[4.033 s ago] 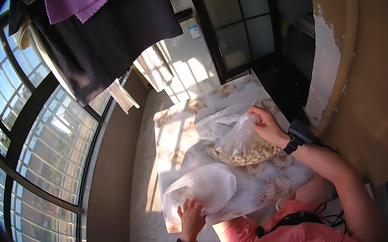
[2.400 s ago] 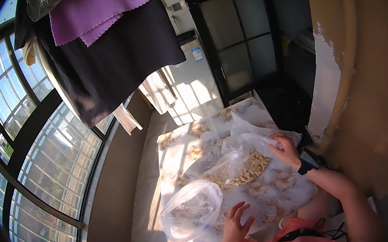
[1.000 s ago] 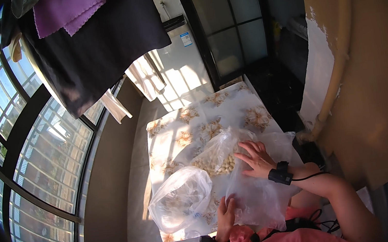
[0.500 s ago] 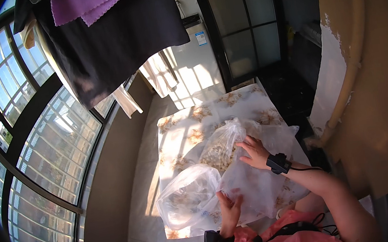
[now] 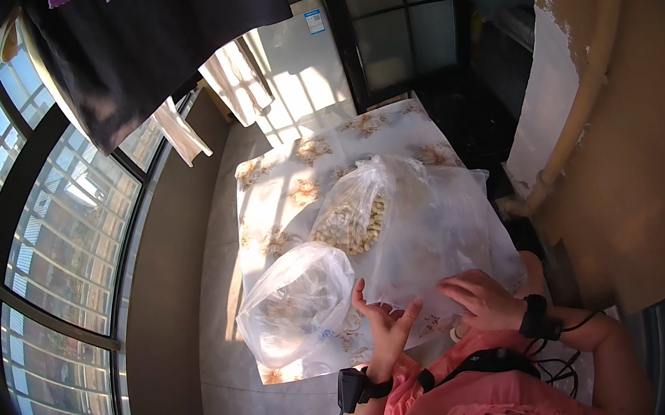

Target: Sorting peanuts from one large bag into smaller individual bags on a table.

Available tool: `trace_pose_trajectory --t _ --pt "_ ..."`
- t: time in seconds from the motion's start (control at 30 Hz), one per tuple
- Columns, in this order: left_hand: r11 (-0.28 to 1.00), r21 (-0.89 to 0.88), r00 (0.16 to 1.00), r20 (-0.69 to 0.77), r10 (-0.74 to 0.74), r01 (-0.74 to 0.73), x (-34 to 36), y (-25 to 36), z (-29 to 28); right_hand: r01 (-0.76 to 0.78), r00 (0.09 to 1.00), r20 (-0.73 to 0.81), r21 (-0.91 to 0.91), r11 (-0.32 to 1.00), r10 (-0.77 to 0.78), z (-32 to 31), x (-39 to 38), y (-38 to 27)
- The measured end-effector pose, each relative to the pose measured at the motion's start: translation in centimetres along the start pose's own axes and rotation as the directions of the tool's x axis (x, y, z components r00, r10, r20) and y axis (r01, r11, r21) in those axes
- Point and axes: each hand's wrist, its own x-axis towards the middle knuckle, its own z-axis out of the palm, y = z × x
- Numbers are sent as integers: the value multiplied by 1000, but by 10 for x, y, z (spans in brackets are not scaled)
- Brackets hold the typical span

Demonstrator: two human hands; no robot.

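Observation:
My left hand (image 5: pixel 390 322) is at the table's near edge, fingers apart and thumb out to the right, with nothing seen in it. To its right is my right hand (image 5: pixel 486 298), fingers stretched leftward over the near edge of a flat clear plastic bag (image 5: pixel 445 230); whether they touch it I cannot tell. Beyond my hands, a clear plastic bag of small pale tan pieces (image 5: pixel 364 227), which look like unshelled peanuts, lies gathered at its top. An open-mouthed clear plastic bag (image 5: pixel 296 300) stands left of my left hand, its contents blurred by the film.
The table (image 5: pixel 262 185) has a white cloth with brown flowers. Dark clothes (image 5: pixel 168 44) hang above the far left, beside barred windows (image 5: pixel 68 242). A pale grey appliance (image 5: pixel 304 52) stands behind the table. A pipe (image 5: pixel 573 151) runs along the right wall.
My right hand has drawn back from the peanut bag toward me. My left hand has come away from the open bag, its fingers spreading. The view has tilted downward.

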Motion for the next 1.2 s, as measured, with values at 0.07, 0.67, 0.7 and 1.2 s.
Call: trace_pose_trajectory --t 0.07,0.67,0.7,1.2 --pt "994 86 997 -37 74 -70 -1 3 -8 -58 997 -38 112 992 63 -6 -7 5" --pt "684 604 888 93 451 -410 -1 43 10 -137 932 -348 -67 988 106 -29 -42 30" --pt "687 558 855 83 513 -466 1 36 7 -197 910 -385 -71 978 155 -31 -46 33" --pt "896 181 774 455 -441 405 -25 25 -27 109 687 180 932 -345 704 -13 -57 85"
